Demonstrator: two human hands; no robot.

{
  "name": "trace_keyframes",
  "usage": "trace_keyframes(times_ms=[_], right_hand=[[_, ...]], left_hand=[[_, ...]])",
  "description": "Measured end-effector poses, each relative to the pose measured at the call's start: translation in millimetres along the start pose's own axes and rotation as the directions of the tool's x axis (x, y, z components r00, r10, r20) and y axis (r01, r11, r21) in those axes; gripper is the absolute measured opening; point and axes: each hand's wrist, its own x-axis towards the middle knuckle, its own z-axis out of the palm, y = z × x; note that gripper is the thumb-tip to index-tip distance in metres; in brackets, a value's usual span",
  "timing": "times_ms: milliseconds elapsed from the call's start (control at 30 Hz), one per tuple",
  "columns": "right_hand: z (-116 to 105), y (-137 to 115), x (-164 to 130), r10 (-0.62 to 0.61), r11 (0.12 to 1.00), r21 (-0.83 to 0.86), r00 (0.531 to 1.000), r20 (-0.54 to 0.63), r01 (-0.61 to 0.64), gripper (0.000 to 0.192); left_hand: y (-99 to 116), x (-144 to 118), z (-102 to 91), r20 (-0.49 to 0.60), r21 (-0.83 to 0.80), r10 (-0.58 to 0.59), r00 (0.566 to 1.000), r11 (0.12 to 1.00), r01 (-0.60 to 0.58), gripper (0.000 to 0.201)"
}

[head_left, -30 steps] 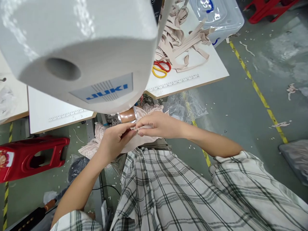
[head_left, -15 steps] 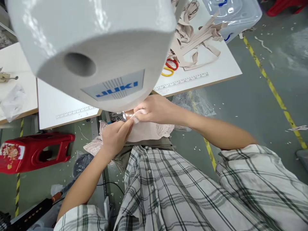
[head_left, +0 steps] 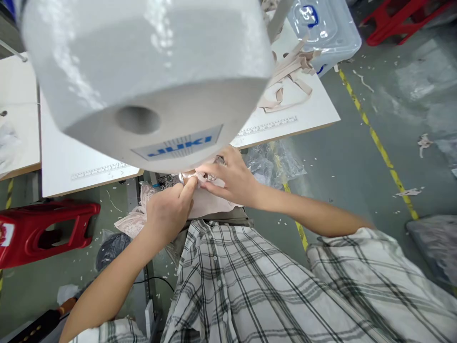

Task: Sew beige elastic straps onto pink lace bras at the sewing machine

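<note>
Far left, mid frame: red stool [head_left: 43, 231] tipped on the floor, out of the way. White surface [head_left: 71, 157] above it has a printed ruler strip along its front edge, handy for measuring. Sewing machine head [head_left: 150, 71] fills the top centre and hides the needle area. Left hand [head_left: 167, 209], centre frame, fingers curled, index fingertip pressing the pink fabric piece [head_left: 209, 202] flat at the machine's metal part, probably to steady the edge. Fabric lies just under the machine head, between both hands, rest of it draping down left toward the lap. Right hand [head_left: 232, 178] touching it from the right, fingers partly spread, thumb and forefinger pinching the fabric edge, likely guiding it in. Whether fabric is under the foot: cannot tell, hidden. Plaid shirt [head_left: 267, 286] across the bottom. Upper right: beige strips [head_left: 289, 71] piled on the surface, clear plastic bin [head_left: 324, 28] beyond. Yellow floor line [head_left: 378, 143] at right.
</note>
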Motion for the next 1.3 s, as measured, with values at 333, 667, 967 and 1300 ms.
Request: trace_keyframes(times_ms=[333,667,967,1300], right_hand=[[28.0,-11.6,-28.8,0.207,0.950,0.257,0.974,-0.096,-0.177,0.028],[26.1,-3.1,-21.3,0.243,0.897,0.392,0.969,-0.049,-0.205,0.035],[8.2,18.9,22.9,0.244,0.844,0.461,0.962,0.124,-0.273,0.028],[6.0,20.8,30.9,0.255,0.777,0.552,0.953,0.165,-0.304,0.034]], left_hand=[[-39.1,10.6,8.9,-0.048,0.035,0.285,0.957,0.958,-0.283,0.041],[8.6,11.5,-2.8,0.052,0.047,0.012,0.999,0.999,-0.014,0.037],[21.9,25.6,-8.1,0.166,0.007,-0.214,0.963,0.976,0.216,0.031],[22.2,28.6,-9.1,0.110,-0.022,-0.207,0.972,0.977,0.210,0.020]])
